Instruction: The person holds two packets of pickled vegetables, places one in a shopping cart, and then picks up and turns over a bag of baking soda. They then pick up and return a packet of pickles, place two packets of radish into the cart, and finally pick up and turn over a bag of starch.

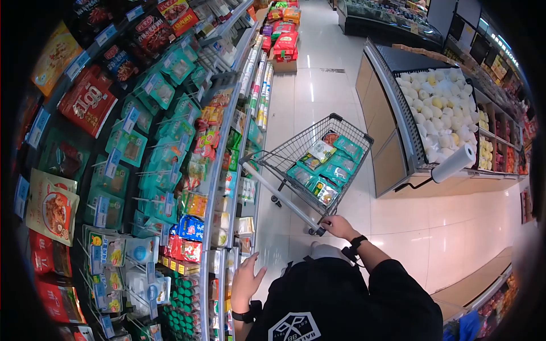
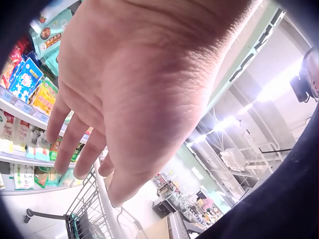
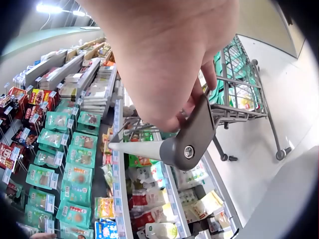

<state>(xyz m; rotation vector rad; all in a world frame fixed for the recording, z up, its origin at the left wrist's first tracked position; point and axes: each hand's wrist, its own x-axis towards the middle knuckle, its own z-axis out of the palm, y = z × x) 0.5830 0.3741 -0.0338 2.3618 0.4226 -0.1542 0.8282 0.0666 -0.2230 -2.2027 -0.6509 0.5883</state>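
While the right hand (image 1: 339,227) grips one end of the handle (image 1: 282,195), its fingers curled at the dark end piece, we see the cart (image 1: 296,145) standing at an angle on the pale tiled floor (image 1: 318,94) of a store aisle. In its wire basket, green packs (image 1: 338,169) lie overlapping, with a whitish pack (image 1: 321,151) among them. The left hand (image 1: 245,281) appears to hold nothing, its fingers extended and slightly parted just beside the shelves (image 1: 216,170); we cannot tell whether it touches them. From the left wrist, we look onto the palm, with part of the cart in view below the fingertips (image 2: 82,172).

To the left, we see hanging packs (image 1: 170,139), also green, in rows on hooks, near a blue packet (image 1: 191,227). Across the aisle, pale fruit (image 1: 443,108) fills a sloping stand (image 1: 392,165), with a white roll (image 1: 453,163) mounted at its near corner. Bags (image 1: 286,42), mostly red, are stacked farther up the aisle. The person wears a black shirt (image 1: 347,301) and a dark band (image 1: 357,243) on each wrist.
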